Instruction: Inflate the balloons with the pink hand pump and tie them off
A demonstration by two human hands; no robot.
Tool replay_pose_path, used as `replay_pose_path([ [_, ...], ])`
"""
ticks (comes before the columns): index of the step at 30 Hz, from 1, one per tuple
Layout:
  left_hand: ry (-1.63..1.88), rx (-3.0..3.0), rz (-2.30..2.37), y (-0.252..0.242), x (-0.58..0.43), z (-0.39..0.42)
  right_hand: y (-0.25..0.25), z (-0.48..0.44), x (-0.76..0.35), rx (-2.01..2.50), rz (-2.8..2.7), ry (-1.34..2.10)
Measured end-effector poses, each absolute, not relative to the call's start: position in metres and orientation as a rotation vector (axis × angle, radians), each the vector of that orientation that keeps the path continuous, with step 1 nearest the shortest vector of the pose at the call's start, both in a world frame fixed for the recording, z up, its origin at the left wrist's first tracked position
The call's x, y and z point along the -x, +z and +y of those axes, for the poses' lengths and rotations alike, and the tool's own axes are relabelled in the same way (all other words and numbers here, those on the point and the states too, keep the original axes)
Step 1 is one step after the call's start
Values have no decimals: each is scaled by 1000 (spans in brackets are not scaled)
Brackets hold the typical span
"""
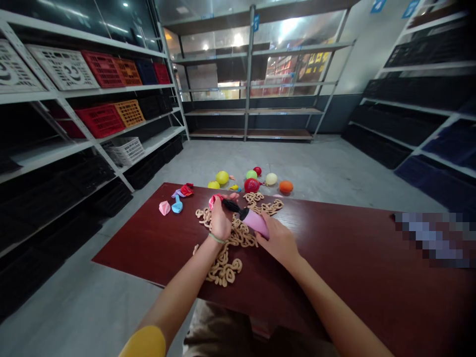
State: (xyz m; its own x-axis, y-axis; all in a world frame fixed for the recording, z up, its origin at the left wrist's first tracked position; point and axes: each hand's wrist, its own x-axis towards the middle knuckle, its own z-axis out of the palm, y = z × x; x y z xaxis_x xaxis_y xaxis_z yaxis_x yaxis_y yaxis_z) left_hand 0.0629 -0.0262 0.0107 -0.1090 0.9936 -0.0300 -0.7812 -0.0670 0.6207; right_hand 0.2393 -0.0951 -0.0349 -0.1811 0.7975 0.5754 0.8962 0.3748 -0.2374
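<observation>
My right hand is wrapped round the pink barrel of a balloon pump. The pump's black nozzle end points left towards my left hand. Between the fingers of that hand is a red balloon, limp and patterned with light marks. The balloon lies close to the nozzle; whether its neck is over the tip is hidden by my fingers. Below both hands, tan squiggly letter-like pieces are spread in a heap on the table. A pale pink balloon and a light blue balloon lie uninflated to the left.
The dark red table stretches far right. Beyond its back edge, several inflated balloons lie on the floor, among them an orange one and a yellow one. Metal shelves with crates at the left stand around.
</observation>
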Motion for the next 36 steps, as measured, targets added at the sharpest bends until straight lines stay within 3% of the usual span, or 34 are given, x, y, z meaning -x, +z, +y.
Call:
replay_pose_path([
  [6, 1778, -684, 539, 33, -98, -35, -38, -92, -246, 1404, -1915, -6],
  [12, 1844, -738, 778, 44, -111, -30, -39, -96, -243, 1435, -1929, 25],
  [24, 1950, -784, 757, 117, -57, 11, -46, -95, -238, 1531, -1851, 5],
  [36, 1667, -901, 641, 50, -118, -31, -54, -95, -239, 1584, -1731, -50],
])
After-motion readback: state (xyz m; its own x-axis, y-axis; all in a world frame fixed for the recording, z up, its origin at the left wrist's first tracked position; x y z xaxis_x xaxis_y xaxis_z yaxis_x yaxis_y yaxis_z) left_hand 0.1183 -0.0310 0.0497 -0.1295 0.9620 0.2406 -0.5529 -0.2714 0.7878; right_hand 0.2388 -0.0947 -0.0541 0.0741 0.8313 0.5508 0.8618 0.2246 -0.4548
